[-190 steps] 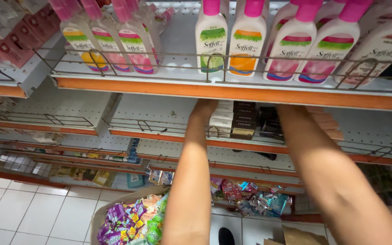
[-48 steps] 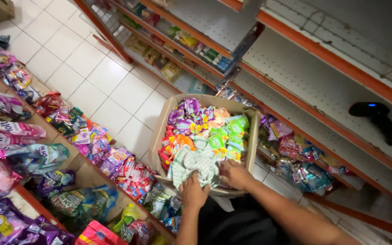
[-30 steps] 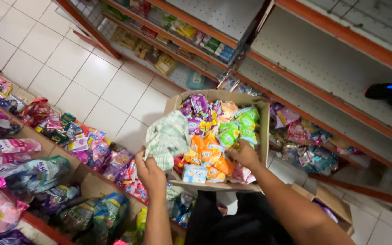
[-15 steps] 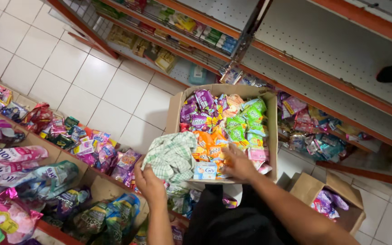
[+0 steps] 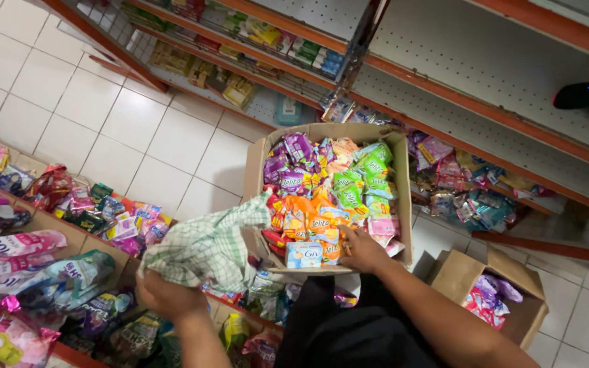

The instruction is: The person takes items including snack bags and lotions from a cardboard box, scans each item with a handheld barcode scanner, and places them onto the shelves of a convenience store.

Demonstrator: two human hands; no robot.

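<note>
Checked cloth [image 5: 206, 249] | lifted clear of box [image 5: 257, 170]; left hand [image 5: 168, 296] gripping

Two cardboard boxes show: a large box [image 5: 395, 197] at centre, heaped with snack packets too many to count, and a small box [image 5: 506, 286] at lower right. One checked cloth [image 5: 206, 249] at lower left. Two hands show.

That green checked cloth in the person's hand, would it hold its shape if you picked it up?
Probably not. The checked cloth bunches and sags from the left hand, so it looks floppy and light. One corner trails onto the cardboard box, so it might snag on the rim.
</note>
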